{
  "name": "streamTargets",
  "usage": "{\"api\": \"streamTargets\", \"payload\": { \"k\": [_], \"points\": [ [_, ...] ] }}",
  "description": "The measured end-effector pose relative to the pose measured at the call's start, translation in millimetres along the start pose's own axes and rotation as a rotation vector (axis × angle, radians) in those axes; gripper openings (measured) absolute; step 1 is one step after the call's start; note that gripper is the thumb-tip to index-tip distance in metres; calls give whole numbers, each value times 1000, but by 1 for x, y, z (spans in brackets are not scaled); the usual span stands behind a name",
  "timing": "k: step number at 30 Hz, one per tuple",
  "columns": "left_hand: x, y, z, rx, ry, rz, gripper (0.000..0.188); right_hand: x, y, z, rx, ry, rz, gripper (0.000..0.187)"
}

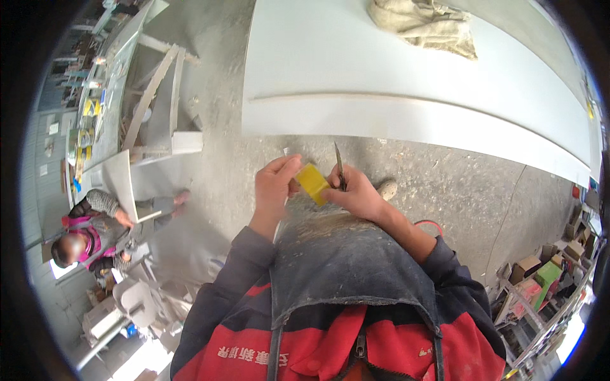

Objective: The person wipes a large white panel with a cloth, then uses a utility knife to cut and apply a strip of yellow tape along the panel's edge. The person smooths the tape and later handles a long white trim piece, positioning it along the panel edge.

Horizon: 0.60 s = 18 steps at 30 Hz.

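Note:
A small yellow rectangular piece (311, 183), flat and slightly shiny, spans the gap between my hands over the dark apron (356, 260). My left hand (277, 185) pinches its upper left edge. The thumb of my right hand (362, 195) meets its lower right end. A narrow, dark, pointed blade (338, 164) sticks up from my right fist, tip away from me; its handle is mostly covered by my fingers. Whether it is a knife or one half of scissors, I cannot tell.
Ahead stands a long white panel surface (305, 70) with a thin strip (356, 97) lying along it and a beige cloth sack (426, 28) at its far side. At left a co-worker (95, 222) handles a white board (119, 184). Boxes (524, 267) fill a rack at right.

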State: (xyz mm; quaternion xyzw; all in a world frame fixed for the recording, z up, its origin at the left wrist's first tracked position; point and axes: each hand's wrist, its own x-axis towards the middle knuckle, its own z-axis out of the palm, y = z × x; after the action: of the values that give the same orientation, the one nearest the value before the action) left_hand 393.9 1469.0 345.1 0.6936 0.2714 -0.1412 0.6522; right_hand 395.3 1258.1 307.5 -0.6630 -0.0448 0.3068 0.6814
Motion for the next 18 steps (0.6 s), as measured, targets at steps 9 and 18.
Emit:
{"api": "streamTargets", "payload": {
  "k": [9, 18],
  "points": [
    [93, 27, -102, 81, -315, 86, 27, 45, -18, 98, -5, 281, -94, 30],
    [148, 52, -143, 529, -575, 319, 25, 67, -24, 174, -3, 564, 63, 28]
  ]
}}
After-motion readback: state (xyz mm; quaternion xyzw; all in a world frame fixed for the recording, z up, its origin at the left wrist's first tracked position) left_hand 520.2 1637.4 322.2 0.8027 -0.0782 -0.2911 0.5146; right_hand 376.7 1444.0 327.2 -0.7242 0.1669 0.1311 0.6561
